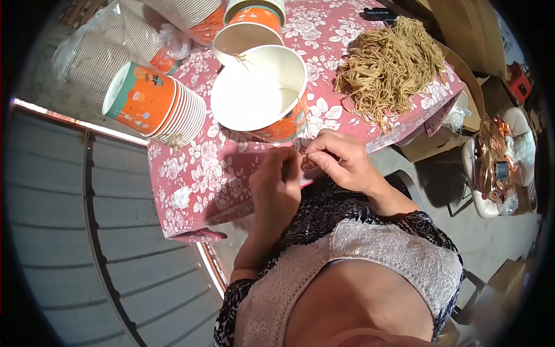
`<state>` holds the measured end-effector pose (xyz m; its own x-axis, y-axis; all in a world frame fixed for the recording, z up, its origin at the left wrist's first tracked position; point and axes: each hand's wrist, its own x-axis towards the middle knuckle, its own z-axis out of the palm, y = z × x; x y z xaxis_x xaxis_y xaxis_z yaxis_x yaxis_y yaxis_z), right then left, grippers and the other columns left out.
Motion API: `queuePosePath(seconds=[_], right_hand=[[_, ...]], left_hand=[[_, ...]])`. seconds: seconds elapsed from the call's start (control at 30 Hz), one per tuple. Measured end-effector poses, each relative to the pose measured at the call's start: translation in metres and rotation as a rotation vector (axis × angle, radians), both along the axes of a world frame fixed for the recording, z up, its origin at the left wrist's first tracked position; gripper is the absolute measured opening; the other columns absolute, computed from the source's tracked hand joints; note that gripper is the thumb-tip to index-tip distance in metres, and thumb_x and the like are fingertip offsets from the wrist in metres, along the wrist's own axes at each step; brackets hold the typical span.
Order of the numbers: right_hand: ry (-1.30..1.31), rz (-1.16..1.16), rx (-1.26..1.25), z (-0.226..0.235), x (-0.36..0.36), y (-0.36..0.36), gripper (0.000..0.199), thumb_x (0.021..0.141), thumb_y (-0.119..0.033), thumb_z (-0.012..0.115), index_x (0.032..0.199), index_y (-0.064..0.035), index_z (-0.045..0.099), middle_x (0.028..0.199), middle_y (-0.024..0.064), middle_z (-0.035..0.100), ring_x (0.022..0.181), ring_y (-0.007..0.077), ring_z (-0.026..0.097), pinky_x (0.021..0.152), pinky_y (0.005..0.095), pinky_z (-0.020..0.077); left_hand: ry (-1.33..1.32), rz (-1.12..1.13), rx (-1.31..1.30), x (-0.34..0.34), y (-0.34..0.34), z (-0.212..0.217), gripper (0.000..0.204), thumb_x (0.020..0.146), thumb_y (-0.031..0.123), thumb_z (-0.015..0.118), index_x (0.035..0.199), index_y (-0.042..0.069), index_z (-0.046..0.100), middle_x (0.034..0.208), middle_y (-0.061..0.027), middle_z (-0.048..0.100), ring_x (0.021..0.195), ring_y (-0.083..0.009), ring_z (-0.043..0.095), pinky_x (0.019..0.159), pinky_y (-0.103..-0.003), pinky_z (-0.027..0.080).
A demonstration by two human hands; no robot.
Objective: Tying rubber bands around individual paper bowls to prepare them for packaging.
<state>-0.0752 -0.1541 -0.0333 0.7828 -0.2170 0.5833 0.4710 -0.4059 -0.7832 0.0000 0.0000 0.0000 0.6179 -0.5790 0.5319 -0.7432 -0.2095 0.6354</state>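
A large paper bucket (254, 92), white inside and orange outside, lies tilted with its mouth toward me. A thin tan string (306, 115) passes across its mouth and hangs down its right side toward my fingers. Just below the bucket, my left hand (276, 184) is closed in a pinch, its fingertips meeting those of my right hand (342, 161). That hand pinches too, thumb against forefinger. A small pale bit of the string shows between the fingertips; the rest of it there is hidden by my fingers.
A heap of tan strings (393, 69) lies right of the bucket on the pink flowered tablecloth (315, 29). Stacked orange buckets (153, 104) stand at the left, with plastic-wrapped stacks (110, 52) behind. A black device (378, 14) lies at the far edge. A cushioned chair (488, 196) holds shiny wrapping.
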Motion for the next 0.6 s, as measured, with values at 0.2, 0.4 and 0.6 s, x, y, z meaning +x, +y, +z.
queuePosePath(seconds=[0.2, 0.4, 0.6], right_hand=[[-0.121, -0.066, 0.008, 0.007, 0.003, 0.000, 0.001, 0.090, 0.000, 0.063, 0.089, -0.0010, 0.062, 0.077, 0.0081, 0.059, 0.066, 0.0200, 0.060, 0.060, 0.0311, 0.0468], [-0.139, -0.085, -0.071, 0.011, 0.005, 0.000, 0.003, 0.087, 0.000, 0.064, 0.089, -0.0022, 0.063, 0.075, 0.0082, 0.059, 0.065, 0.0207, 0.061, 0.059, 0.0307, 0.0467], [-0.151, -0.100, -0.153, 0.014, 0.005, -0.001, 0.004, 0.086, -0.002, 0.066, 0.088, -0.0033, 0.063, 0.074, 0.0079, 0.060, 0.064, 0.0226, 0.060, 0.057, 0.0320, 0.0464]], left_hand=[[0.541, -0.013, -0.110, 0.009, 0.004, 0.003, 0.022, 0.097, 0.015, 0.062, 0.082, -0.001, 0.060, 0.066, -0.0057, 0.061, 0.059, -0.0107, 0.056, 0.054, -0.030, 0.044], [0.839, -0.154, -0.037, 0.010, -0.002, 0.015, 0.037, 0.101, 0.018, 0.055, 0.069, 0.000, 0.055, 0.056, -0.0012, 0.051, 0.053, -0.0078, 0.045, 0.050, -0.026, 0.035], [0.688, -0.162, -0.112, 0.008, -0.005, 0.006, 0.026, 0.099, 0.010, 0.055, 0.074, 0.001, 0.053, 0.059, -0.0024, 0.051, 0.055, -0.0089, 0.046, 0.052, -0.029, 0.037]])
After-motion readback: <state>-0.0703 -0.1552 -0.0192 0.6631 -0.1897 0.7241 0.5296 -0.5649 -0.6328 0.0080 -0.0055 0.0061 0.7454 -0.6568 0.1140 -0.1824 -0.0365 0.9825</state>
